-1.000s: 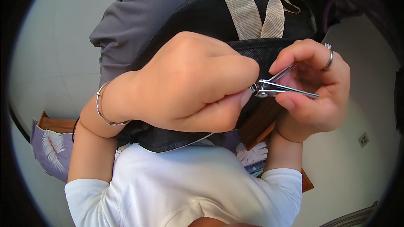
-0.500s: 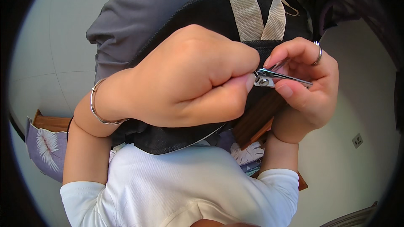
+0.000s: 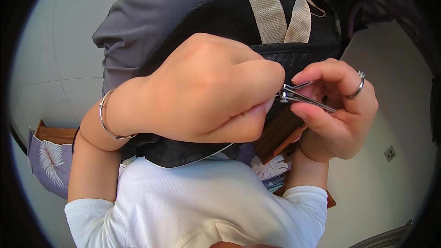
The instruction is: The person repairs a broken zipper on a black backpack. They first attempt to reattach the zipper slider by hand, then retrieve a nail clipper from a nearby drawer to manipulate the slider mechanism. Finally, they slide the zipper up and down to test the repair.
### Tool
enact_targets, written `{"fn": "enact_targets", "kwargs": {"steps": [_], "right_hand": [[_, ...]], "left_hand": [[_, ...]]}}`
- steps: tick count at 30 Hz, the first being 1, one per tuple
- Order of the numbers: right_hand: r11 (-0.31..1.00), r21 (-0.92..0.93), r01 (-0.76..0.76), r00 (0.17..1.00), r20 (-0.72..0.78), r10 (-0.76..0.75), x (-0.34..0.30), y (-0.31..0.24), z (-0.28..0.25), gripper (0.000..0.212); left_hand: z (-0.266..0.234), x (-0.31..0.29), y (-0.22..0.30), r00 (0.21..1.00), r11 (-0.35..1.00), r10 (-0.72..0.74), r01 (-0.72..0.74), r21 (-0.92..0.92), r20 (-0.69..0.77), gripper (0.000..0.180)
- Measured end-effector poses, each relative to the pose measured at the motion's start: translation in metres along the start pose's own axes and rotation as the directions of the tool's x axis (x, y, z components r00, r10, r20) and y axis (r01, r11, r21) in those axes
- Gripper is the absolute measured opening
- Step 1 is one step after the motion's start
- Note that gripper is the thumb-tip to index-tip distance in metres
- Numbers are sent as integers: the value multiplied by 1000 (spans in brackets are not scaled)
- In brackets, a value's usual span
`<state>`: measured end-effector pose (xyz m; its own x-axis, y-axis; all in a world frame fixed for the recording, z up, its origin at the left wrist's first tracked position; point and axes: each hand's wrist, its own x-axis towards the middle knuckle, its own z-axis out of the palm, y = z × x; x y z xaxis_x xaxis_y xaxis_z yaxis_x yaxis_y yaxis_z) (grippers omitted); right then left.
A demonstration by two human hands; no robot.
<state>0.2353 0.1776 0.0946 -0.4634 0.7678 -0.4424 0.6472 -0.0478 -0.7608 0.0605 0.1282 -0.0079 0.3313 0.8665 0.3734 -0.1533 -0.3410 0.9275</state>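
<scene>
Nail clippers (image 3: 299,97), which I pinch in the right hand (image 3: 345,121), point lengthwise leftward, head at the clenched left hand (image 3: 211,92).

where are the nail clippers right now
In the head view, the clippers are right of centre, below the beige straps, held in the right hand with their front end by the left hand.

Glossy metal nail clipper (image 3: 313,102), matt black cloth bag (image 3: 216,18), rough woven beige straps (image 3: 262,7)
</scene>
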Motion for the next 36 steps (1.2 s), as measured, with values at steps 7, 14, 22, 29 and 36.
{"fn": "enact_targets", "kwargs": {"steps": [7, 14, 22, 29, 36], "right_hand": [[991, -90, 98, 987, -121, -109, -8, 0, 12, 37], [961, -214, 176, 982, -35, -188, -10, -4, 8, 41], [947, -218, 236, 971, 24, -236, -8, 0, 4, 41], [918, -271, 290, 955, 27, -294, -8, 2, 3, 42], [882, -356, 309, 939, -30, -341, -12, -1, 6, 41]], "left_hand": [[5, 1, -3, 992, 993, 101, -96, 73, -71, 16], [7, 0, -8, 980, 977, 195, -191, 98, -41, 18], [10, -2, -11, 963, 958, 265, -259, 120, -41, 16], [8, 0, -10, 966, 962, 256, -252, 107, -23, 16], [4, 4, -6, 983, 982, 179, -177, 60, -35, 18]]}}
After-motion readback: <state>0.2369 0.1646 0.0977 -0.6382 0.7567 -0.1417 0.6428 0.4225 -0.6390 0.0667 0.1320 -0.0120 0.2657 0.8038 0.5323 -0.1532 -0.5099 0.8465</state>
